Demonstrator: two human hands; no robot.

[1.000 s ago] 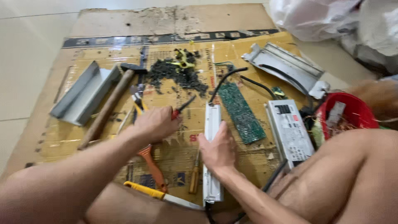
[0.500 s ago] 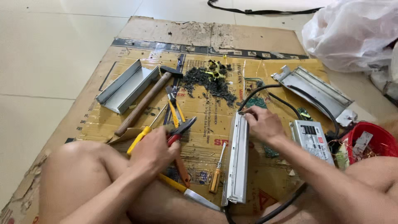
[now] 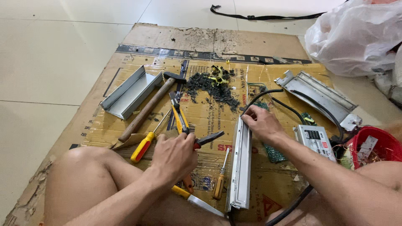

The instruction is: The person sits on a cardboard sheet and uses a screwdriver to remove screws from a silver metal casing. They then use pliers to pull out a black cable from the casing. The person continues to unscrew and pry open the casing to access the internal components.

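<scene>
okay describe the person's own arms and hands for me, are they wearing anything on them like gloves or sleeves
Both arms are bare from the frame edge to the fingertips: no sleeves, no gloves. The left hand and the right hand show no rings, and neither wrist carries a watch, band or bracelet. No tape, bandage or marking shows on either forearm. The nails look short and unpainted.

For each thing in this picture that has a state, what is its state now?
Left hand: closed on the pliers.
Pliers: held, jaws nearly closed.
Right hand: pressing on the long metal housing.
Long metal housing: flat on the cardboard.
Hammer: lying untouched.
Yellow screwdriver: lying untouched.
Red basket: upright, holding scraps.
</scene>
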